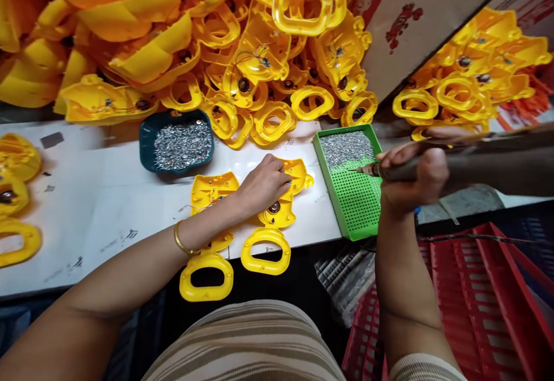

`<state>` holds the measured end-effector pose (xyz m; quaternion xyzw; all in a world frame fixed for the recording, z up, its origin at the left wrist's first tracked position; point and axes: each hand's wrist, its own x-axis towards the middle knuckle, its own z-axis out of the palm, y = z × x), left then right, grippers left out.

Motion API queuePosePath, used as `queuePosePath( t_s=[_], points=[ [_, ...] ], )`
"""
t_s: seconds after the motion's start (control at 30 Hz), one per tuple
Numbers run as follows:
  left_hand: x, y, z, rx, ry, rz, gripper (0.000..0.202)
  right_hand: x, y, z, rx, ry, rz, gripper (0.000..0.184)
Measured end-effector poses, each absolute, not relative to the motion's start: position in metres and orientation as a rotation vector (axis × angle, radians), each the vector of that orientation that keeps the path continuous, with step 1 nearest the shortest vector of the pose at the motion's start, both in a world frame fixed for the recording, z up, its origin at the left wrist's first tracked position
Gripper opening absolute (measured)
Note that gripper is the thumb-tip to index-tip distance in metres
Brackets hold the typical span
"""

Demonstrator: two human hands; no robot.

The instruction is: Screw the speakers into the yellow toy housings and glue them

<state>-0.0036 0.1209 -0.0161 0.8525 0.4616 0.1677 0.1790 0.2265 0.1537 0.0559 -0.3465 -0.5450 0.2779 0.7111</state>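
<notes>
My left hand point(267, 185) is curled over a yellow plastic shell point(298, 174) on the white tabletop, fingers pinched together. Whatever lies between those fingertips is hidden. A round speaker-like part point(274, 207) sits in this shell, and a loose-looking yellow ring handle point(265, 251) extends past the table edge. Under my left forearm lies a second yellow shell point(214, 187) with thin wires. My right hand point(411, 176) is wrapped around a dark electric screwdriver point(471, 164). Its tip points left over a green perforated tray point(357, 208), where small silver screws point(348, 147) are heaped at the far end.
A dark teal bin point(145, 147) of silver screws stands left of the shells. Behind rises a large pile of yellow shells point(142, 29), beside a cardboard box point(415, 17). More yellow parts point(17, 196) lie at far left. Red crates point(471, 288) stand below the table at right.
</notes>
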Motion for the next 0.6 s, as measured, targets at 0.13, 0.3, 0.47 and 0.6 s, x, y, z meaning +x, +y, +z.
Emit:
queuePosePath(
  t_s=[0.13,0.3,0.47,0.6],
  points=[
    [-0.002,0.121,-0.007,2.413,1.352,0.462,0.019,0.176,0.138,0.081,-0.419,-1.287,0.712,0.013],
    [-0.001,0.123,0.002,2.424,1.346,0.352,0.019,0.145,0.136,0.064,-0.403,-1.339,0.871,0.015],
    [-0.001,0.124,0.007,2.404,1.348,0.320,0.019,0.144,0.141,0.042,-0.431,-1.361,0.943,0.014],
    [-0.001,0.125,0.008,2.407,1.343,0.319,0.020,0.143,0.142,0.038,-0.433,-1.366,0.969,0.013]
  ],
)
